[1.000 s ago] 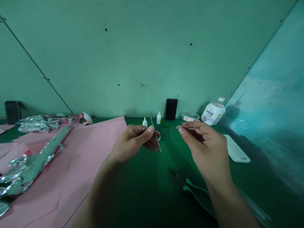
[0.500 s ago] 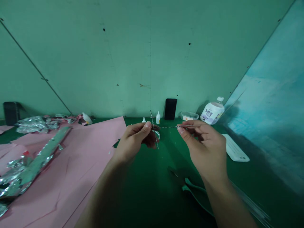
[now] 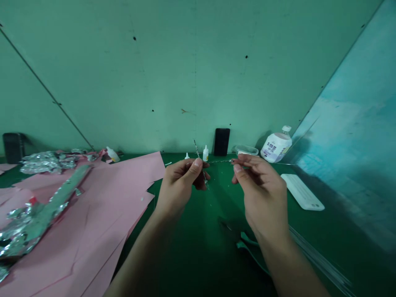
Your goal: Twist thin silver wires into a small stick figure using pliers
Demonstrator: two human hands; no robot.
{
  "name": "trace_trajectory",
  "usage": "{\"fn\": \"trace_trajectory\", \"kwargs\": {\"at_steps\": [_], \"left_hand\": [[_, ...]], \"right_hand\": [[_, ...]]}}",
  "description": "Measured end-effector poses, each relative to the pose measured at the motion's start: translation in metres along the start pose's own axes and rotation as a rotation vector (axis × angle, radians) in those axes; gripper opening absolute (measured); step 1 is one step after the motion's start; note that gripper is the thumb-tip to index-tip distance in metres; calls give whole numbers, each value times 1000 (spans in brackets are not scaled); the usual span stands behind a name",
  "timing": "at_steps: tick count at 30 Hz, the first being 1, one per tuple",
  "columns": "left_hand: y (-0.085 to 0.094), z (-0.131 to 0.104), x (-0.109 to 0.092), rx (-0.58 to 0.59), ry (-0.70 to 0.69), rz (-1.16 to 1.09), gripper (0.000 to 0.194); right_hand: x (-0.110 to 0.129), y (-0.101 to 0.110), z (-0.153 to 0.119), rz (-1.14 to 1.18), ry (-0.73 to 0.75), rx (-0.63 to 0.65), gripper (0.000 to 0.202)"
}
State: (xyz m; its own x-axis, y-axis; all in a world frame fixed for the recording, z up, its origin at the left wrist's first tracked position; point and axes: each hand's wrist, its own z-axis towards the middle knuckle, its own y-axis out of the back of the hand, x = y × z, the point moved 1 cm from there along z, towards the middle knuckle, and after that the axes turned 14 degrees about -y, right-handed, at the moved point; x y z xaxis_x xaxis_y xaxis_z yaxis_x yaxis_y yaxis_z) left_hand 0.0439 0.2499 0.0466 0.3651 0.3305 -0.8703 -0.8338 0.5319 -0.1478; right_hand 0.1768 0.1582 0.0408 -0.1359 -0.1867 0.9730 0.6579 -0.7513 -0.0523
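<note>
My left hand (image 3: pixel 179 181) is closed, thumb and fingers pinching a twisted silvery wire (image 3: pixel 220 161) at a crossing point. A short twisted strand (image 3: pixel 195 147) sticks up above these fingers, and its lower end hangs below them. From there the wire runs sideways to my right hand (image 3: pixel 266 185). That hand is closed too, its thumb and fingertips at the far end of the twisted part. A thin straight length of wire (image 3: pixel 287 164) shows beyond the right knuckles. Below the hands, pliers with green handles (image 3: pixel 252 249) lie on the green table, partly hidden by my right forearm.
Pink sheets (image 3: pixel 108 198) and crumpled silver foil (image 3: pixel 46 161) cover the left. Along the wall stand a dark phone (image 3: pixel 222 142), a small glue bottle (image 3: pixel 206 153), a clear tub (image 3: pixel 246 150) and a drink bottle (image 3: pixel 276 145). Right are a white case (image 3: pixel 302 192) and straight wires (image 3: pixel 321 262).
My left hand has shifted slightly right. My right hand has turned and moved a little left, still at the wire's end. The upright strand leans slightly more left.
</note>
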Motion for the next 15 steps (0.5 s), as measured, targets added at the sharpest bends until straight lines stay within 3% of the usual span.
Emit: {"fn": "trace_trajectory", "kwargs": {"at_steps": [10, 15], "left_hand": [[-8, -2, 6, -35, 21, -28, 25], [1, 1, 2, -19, -89, 200, 27]], "right_hand": [[-8, -9, -2, 174, -89, -22, 21], [-1, -3, 3, 251, -304, 220, 20]]}}
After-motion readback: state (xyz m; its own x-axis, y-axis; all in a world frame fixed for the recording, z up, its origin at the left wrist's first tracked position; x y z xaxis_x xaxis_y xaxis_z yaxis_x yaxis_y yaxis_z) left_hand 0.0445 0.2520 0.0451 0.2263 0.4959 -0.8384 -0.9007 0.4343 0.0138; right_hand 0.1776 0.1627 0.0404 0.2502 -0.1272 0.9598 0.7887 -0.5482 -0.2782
